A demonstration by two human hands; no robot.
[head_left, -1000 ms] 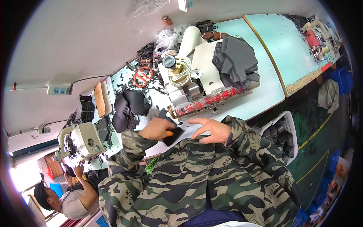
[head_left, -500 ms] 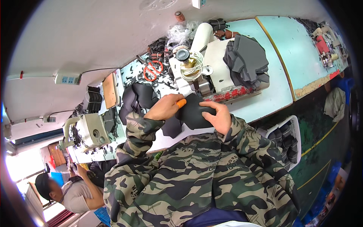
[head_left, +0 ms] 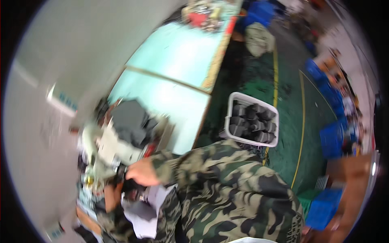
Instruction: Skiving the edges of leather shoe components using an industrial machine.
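Note:
My left hand (head_left: 112, 197) and my right hand (head_left: 142, 172) are close together in front of the machine, both smeared by motion. Between them is a dark, flat, flexible cut piece (head_left: 131, 185), with the fingers of both hands closed at its edges. An orange cover shows on a finger of the left hand. Right beside the hands stands the cream-coloured bench machine (head_left: 92, 148), its working parts blurred and partly hidden. Another dark cut piece (head_left: 142, 210) lies on the white tabletop (head_left: 148, 229) below my hands.
A pile of dark grey cut pieces (head_left: 131, 121) rests on the machine's bed. The pale blue table (head_left: 178, 107) extends beyond it. On the green floor to the right stands a white basket (head_left: 276, 125) holding bundled dark pieces. Blue crates (head_left: 324, 208) line the far right.
The view has swung to the right, bringing the basket and floor toward the middle. My hands now appear at lower left, close to the machine, with the dark piece still between them.

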